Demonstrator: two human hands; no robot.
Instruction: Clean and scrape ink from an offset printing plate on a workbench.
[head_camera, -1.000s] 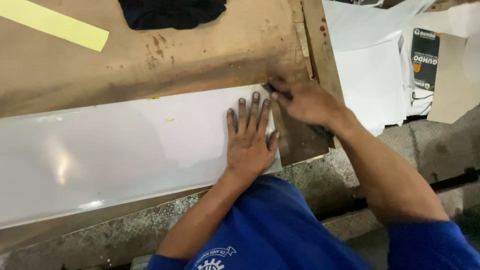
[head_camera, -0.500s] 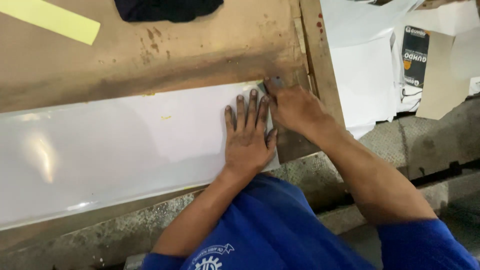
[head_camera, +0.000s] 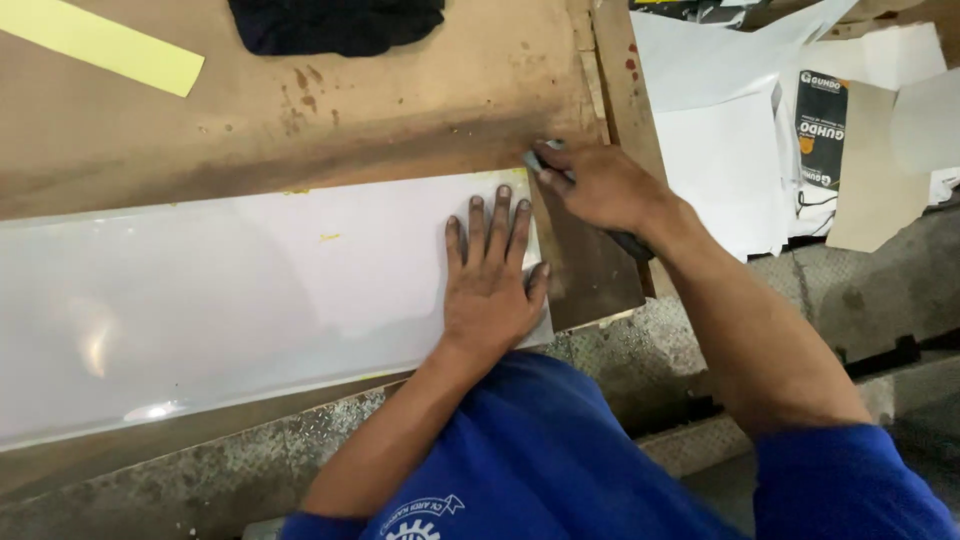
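Note:
A long glossy white sheet lies flat on a stained brown board. My left hand presses palm-down on the sheet's right end, fingers spread and pointing away from me. My right hand sits just past the sheet's upper right corner, closed around a dark slim tool whose tip meets the sheet's right edge. The tool's handle end shows under my wrist.
A dark cloth lies at the board's far edge, and a yellow paper strip at the far left. White sheets, a black printed package and tan card pile up on the right. Grey textured metal floor lies below.
My right hand with the tool has shifted slightly along the sheet's right edge near the upper corner. My left hand stays pressed on the sheet.

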